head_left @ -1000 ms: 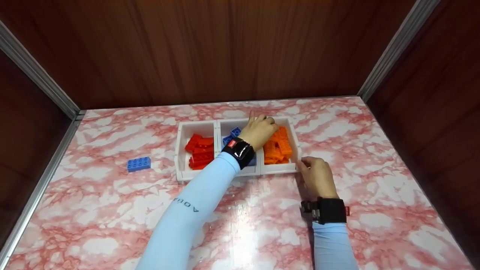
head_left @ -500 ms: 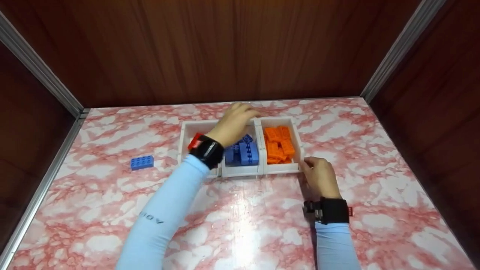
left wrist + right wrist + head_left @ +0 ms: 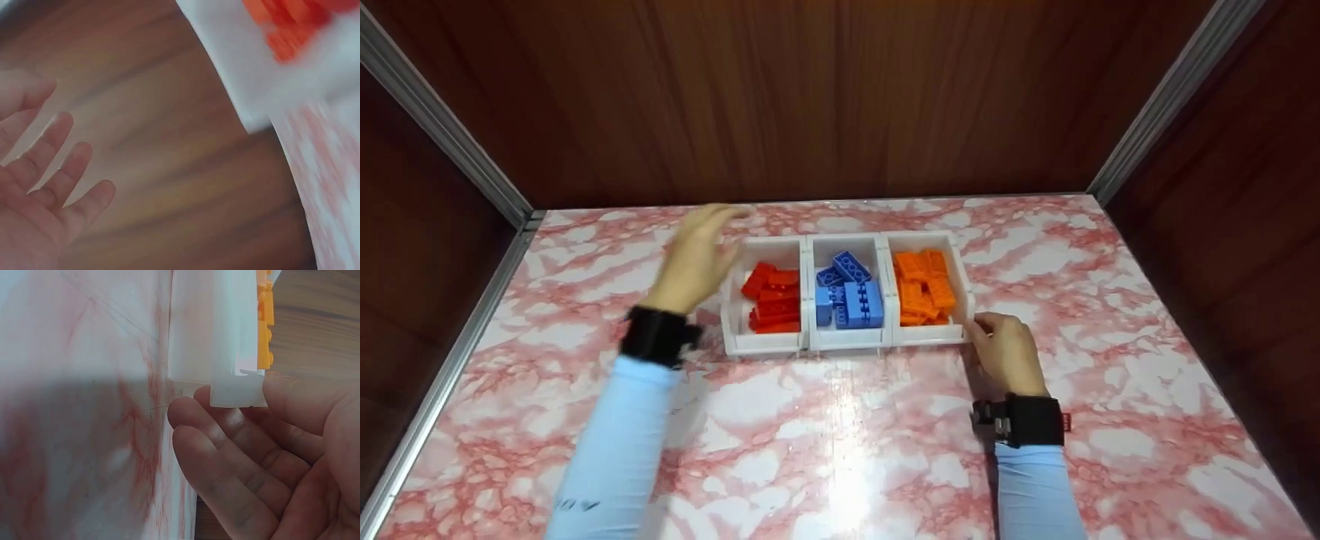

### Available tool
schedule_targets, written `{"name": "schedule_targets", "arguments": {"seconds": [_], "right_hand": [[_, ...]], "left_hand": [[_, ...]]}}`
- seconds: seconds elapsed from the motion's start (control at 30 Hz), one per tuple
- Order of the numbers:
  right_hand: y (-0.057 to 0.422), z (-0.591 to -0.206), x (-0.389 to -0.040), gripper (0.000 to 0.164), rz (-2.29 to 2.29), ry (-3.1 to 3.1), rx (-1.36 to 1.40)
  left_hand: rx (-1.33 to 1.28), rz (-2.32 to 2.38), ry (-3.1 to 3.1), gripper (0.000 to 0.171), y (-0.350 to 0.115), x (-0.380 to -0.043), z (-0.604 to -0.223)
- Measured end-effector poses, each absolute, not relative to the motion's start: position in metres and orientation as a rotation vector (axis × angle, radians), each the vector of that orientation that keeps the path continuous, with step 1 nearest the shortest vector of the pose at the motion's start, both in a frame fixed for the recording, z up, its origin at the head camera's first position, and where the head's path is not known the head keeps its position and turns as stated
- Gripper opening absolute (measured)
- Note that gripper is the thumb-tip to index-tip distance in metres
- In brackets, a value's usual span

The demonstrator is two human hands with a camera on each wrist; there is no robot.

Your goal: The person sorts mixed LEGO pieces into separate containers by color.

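My left hand (image 3: 690, 259), blurred, hovers left of the white bins with its fingers spread and slightly bent. In the left wrist view its palm (image 3: 28, 219) and fingers hold nothing. My right hand (image 3: 1005, 349) grips the front right corner of the right-hand white bin (image 3: 966, 300). In the right wrist view its thumb (image 3: 304, 402) is against the rim and the fingers lie under the lip. That bin holds several orange bricks (image 3: 916, 281). Blue bricks (image 3: 859, 306) lie in the middle bin (image 3: 847, 339), red bricks (image 3: 776, 307) in the left bin (image 3: 765, 343).
The three bins stand side by side on a red-and-white marbled tabletop (image 3: 780, 435). Behind rises a dark wood-grain panel (image 3: 825, 97). Metal rails (image 3: 450, 127) run along the side walls' corners.
My left hand has swept left from over the orange and blue bricks to beyond the left bin. Its forearm and wristband now hide the loose blue brick's spot. The right hand stays at the corner.
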State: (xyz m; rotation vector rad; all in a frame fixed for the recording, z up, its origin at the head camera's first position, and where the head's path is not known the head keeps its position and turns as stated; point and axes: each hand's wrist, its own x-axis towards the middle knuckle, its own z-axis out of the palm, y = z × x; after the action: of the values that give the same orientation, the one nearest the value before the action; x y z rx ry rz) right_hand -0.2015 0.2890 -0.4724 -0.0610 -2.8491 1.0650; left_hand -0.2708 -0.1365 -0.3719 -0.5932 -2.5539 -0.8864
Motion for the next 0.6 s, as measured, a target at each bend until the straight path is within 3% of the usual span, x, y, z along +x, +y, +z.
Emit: {"name": "schedule_targets", "arguments": {"seconds": [0.1,0.3,0.6], "right_hand": [[0.289,-0.473,-0.201,0.029,1.075,-2.863,-0.071],[0.290,-0.472,-0.202,0.031,1.086,-2.873,-0.078],[0.289,-0.473,-0.202,0.031,1.052,-2.876,-0.062]], "left_hand": [[-0.484,-0.877,-2.584,0.038,-0.170,-0.264,-0.383],[-0.321,-0.841,-2.898,0.051,-0.227,-0.251,-0.414],[-0.186,-0.786,-3.154,0.059,-0.258,-0.238,-0.458]]}}
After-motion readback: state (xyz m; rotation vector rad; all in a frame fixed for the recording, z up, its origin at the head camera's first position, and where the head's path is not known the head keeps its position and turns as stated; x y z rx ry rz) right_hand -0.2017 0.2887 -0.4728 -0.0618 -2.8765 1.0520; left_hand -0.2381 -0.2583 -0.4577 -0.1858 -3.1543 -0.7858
